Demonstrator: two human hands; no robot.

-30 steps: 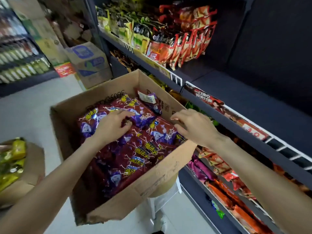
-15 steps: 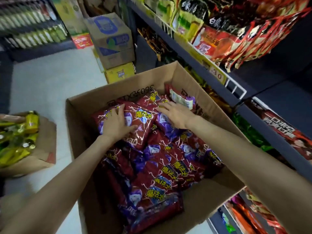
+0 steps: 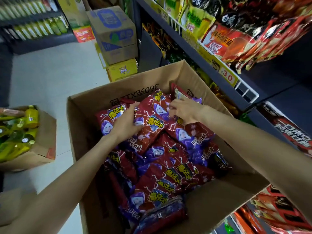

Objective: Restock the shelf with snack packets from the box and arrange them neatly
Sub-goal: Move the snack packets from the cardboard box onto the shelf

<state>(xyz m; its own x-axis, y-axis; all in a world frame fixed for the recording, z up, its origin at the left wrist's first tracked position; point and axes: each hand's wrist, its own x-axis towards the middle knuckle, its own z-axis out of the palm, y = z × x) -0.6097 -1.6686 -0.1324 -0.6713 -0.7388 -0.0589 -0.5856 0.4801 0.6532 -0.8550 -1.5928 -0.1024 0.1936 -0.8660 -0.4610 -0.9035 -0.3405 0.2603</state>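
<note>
The box (image 3: 211, 215) is full of red packets (image 3: 170, 174), so most of the job is left; the left hand (image 3: 125, 124) and right hand (image 3: 185, 112) each curl round the top packet (image 3: 150, 120) in the box; the shelf (image 3: 278, 92) beside it looks bare.

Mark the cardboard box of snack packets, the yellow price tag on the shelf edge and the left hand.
cardboard box (image 3: 135, 92), head view, inner far wall.
yellow price tag (image 3: 227, 78), head view, on its red digits.
left hand (image 3: 125, 124), head view, back of the hand.
</note>
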